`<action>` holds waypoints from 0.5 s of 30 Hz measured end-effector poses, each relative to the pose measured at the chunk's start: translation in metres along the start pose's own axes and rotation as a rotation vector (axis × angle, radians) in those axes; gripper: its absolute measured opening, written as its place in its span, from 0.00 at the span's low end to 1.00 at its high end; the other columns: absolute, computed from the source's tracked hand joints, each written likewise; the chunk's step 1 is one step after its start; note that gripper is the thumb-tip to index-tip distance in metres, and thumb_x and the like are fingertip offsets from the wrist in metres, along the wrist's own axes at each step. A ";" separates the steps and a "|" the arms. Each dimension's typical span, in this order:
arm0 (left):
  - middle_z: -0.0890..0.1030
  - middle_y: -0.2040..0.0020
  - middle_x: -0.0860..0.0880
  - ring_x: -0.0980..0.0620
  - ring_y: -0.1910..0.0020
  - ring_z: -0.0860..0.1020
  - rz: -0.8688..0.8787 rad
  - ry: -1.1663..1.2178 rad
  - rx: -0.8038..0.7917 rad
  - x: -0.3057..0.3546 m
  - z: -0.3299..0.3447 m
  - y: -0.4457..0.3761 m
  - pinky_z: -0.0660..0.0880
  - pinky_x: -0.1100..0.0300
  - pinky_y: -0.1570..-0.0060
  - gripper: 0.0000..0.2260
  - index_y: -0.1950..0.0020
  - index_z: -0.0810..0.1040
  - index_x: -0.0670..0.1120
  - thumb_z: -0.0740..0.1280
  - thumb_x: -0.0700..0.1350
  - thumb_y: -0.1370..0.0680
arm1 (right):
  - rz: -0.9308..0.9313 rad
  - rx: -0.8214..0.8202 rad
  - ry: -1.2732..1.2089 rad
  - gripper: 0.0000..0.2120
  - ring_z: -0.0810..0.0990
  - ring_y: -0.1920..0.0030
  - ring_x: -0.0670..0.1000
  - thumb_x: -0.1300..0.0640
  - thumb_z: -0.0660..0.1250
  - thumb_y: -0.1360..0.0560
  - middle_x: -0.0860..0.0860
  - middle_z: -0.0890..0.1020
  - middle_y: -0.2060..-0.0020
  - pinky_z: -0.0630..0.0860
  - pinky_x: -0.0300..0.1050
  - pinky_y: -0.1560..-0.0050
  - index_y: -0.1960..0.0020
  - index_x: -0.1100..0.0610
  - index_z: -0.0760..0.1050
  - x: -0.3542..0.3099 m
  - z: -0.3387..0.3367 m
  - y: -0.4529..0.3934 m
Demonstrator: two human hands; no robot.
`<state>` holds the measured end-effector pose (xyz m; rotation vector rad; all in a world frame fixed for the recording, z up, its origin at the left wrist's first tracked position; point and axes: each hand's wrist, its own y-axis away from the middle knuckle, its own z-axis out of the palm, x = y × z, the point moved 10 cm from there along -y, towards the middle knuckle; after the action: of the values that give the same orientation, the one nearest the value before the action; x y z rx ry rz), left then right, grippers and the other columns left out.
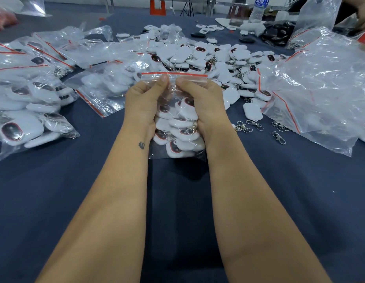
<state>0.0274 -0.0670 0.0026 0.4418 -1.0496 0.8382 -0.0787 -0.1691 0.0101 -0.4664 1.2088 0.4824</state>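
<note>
left hand (142,99) + right hand (202,99) both clutch bag (177,127) over mid-counter (75,190) | film looks soft, slippery; fill lumpy, likely light | best hold: just under zip (174,74)

head view, close, looking forward-down over table (54,201).

- White fobs (198,56) are lying heaped on the blue cloth (54,190).
- Filled bags (30,111) are lying at the left.
- Empty bags (324,78) are lying crumpled at the right.
- Clasps (249,126) are lying loose just beside them.
- A bottle (259,9) is standing far back, near black fobs (279,33).
</note>
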 end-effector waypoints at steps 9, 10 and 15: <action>0.86 0.62 0.44 0.50 0.64 0.84 -0.007 -0.051 -0.110 -0.003 0.010 0.000 0.78 0.62 0.65 0.03 0.55 0.83 0.38 0.72 0.37 0.25 | 0.000 -0.004 0.022 0.03 0.85 0.57 0.58 0.65 0.73 0.28 0.60 0.86 0.60 0.81 0.57 0.46 0.56 0.64 0.83 -0.001 0.002 0.003; 0.86 0.61 0.43 0.48 0.62 0.84 -0.008 -0.054 -0.111 -0.003 0.010 0.000 0.79 0.60 0.62 0.04 0.53 0.83 0.37 0.72 0.37 0.25 | 0.000 0.002 0.024 0.03 0.85 0.56 0.60 0.65 0.73 0.29 0.60 0.86 0.60 0.81 0.59 0.45 0.56 0.64 0.83 0.000 0.001 0.002; 0.86 0.60 0.44 0.47 0.59 0.84 0.012 -0.101 -0.115 -0.003 0.011 -0.001 0.80 0.53 0.52 0.02 0.54 0.83 0.40 0.71 0.38 0.23 | -0.011 0.011 0.049 0.02 0.84 0.53 0.64 0.64 0.73 0.29 0.62 0.85 0.58 0.78 0.66 0.44 0.58 0.63 0.83 0.001 0.001 0.002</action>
<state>0.0210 -0.0757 0.0049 0.3837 -1.1887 0.7677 -0.0787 -0.1669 0.0098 -0.4778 1.2548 0.4565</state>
